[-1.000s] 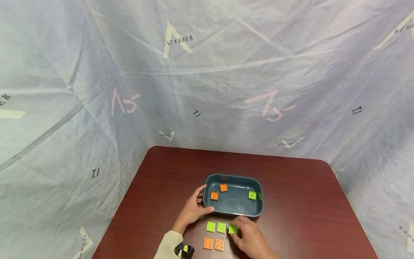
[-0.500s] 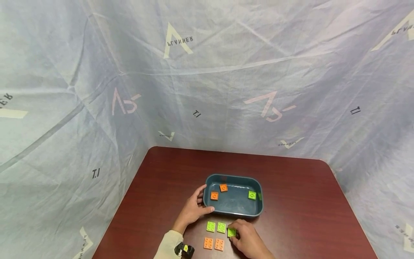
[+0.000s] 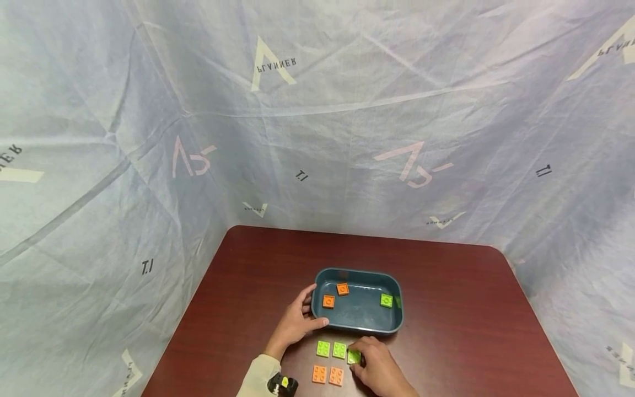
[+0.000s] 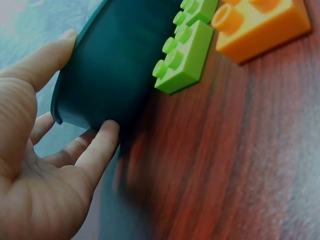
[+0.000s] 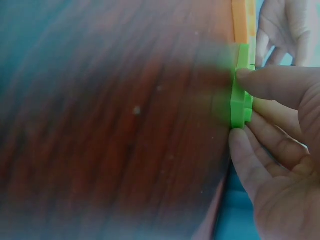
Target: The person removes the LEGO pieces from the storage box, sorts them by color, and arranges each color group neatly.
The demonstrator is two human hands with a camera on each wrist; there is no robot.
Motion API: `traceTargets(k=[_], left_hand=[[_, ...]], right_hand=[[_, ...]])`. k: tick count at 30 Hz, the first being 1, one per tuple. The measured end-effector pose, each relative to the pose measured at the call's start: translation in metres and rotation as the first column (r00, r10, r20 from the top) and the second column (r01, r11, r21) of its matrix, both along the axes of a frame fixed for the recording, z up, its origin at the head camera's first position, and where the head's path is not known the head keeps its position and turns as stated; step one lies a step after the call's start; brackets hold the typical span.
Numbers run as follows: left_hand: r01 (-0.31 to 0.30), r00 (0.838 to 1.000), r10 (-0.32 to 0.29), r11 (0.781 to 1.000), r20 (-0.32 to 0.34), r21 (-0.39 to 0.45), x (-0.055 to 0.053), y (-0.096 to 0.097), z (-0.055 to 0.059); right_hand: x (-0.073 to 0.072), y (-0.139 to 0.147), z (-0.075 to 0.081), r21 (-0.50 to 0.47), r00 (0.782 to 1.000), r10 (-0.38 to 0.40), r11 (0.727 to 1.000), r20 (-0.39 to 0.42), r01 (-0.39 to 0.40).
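Note:
My left hand grips the near-left corner of a dark teal tray. In the left wrist view its fingers and thumb touch the tray's wall. On the table before the tray, my right hand pinches a green toy building brick between thumb and fingers, as the right wrist view also shows on the green brick. Left of it lie two more green bricks, one in the middle and one at the left. Below them are two orange bricks, left and right. All show studs upward.
Inside the tray two orange bricks, one nearer and one farther, lie upside down. A green brick is at the right end. The reddish-brown table reaches a grey printed cloth behind.
My right hand has slid the green brick slightly left and toward me, closer to the other green bricks. The left hand and the tray stay in place.

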State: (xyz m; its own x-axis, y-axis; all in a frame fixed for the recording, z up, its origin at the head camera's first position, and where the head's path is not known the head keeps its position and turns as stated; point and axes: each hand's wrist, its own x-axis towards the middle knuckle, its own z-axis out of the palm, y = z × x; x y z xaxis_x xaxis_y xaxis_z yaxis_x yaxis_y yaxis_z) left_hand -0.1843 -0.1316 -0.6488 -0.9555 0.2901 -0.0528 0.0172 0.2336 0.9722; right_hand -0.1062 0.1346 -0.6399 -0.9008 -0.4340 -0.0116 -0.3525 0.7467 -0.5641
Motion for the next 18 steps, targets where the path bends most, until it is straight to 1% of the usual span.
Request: traceTargets(k=[4, 7, 11, 15, 18], left_hand=[[0.006, 1.0, -0.006, 1.0, 0.006, 0.005, 0.0, 0.0, -0.003], [0.006, 1.0, -0.006, 1.0, 0.009, 0.006, 0.0, 0.001, -0.004], [0.002, 1.0, -0.002, 1.0, 0.008, 0.001, 0.0, 0.001, -0.003], [0.001, 1.0, -0.001, 1.0, 0.006, 0.002, 0.0, 0.0, -0.002], [0.005, 1.0, -0.005, 1.0, 0.01, 0.006, 0.0, 0.0, -0.002]], right_hand=[[0.002, 0.001, 0.001, -0.007, 1.0, -0.006, 1.0, -0.014, 0.006], [0.004, 0.003, 0.004, -0.019, 0.998, -0.013, 1.0, -0.058, 0.012], [0.004, 0.005, 0.012, -0.045, 0.99, -0.022, 0.999, -0.137, 0.016], [0.002, 0.005, 0.023, -0.106, 0.975, -0.029, 0.994, -0.221, 0.005], [-0.003, 0.005, 0.031, -0.154, 0.97, -0.032, 0.988, -0.241, -0.006]])
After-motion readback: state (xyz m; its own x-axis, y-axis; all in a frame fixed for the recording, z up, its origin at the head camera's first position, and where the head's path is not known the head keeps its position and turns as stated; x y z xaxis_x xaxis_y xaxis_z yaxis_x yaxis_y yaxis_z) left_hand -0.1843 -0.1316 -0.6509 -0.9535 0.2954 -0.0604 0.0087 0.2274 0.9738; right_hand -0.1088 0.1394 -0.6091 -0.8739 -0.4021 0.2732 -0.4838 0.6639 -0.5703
